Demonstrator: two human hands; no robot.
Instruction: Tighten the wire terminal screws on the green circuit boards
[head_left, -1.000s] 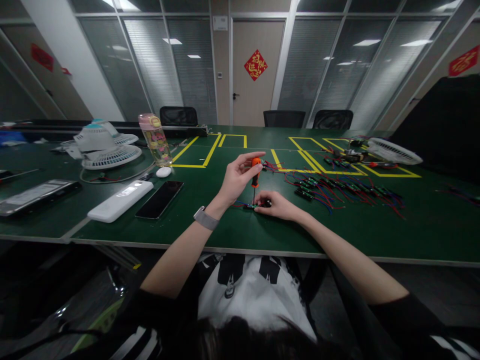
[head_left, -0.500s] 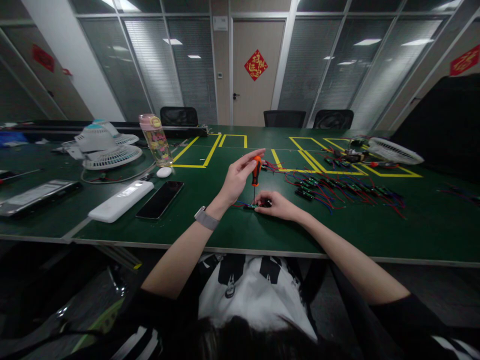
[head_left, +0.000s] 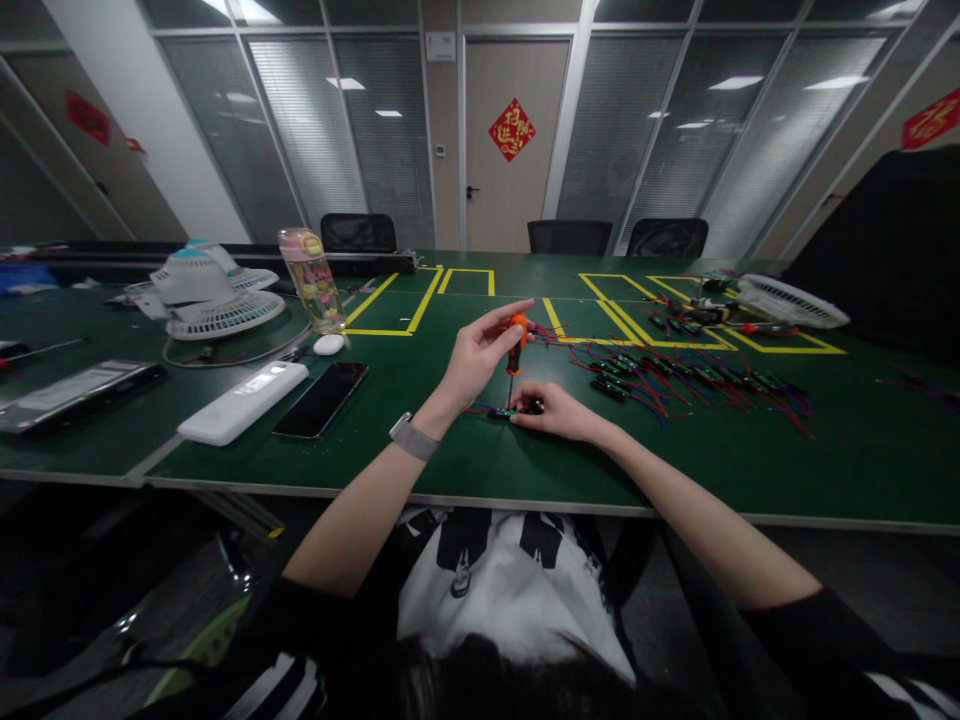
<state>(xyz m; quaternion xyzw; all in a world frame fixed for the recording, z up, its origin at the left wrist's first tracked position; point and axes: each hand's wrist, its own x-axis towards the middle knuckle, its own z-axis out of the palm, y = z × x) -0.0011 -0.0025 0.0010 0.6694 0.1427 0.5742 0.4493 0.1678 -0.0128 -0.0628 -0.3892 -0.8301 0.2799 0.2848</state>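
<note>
My left hand [head_left: 480, 350] is closed round the orange and black handle of a screwdriver [head_left: 514, 350], thumb on its side and index finger stretched out above. The screwdriver stands nearly upright, its thin shaft pointing down to a small green circuit board [head_left: 500, 412] on the table. Whether the tip touches a screw is too small to tell. My right hand [head_left: 551, 410] rests on the table and pinches the board's right end between thumb and fingers. Thin red and blue wires [head_left: 475, 407] run from the board's left end.
Several wired circuit boards [head_left: 675, 372] lie to the right on the green table [head_left: 420, 470]. Leftward are a black phone [head_left: 321, 400], a white power bank [head_left: 244, 402], a white earbud case [head_left: 328, 345], a bottle [head_left: 312, 285] and a fan [head_left: 217, 295]. Another fan part [head_left: 791, 300] lies far right.
The screwdriver's handle has tilted slightly to the right, and my left hand's fingers have shifted with it. My right hand and the board look unmoved.
</note>
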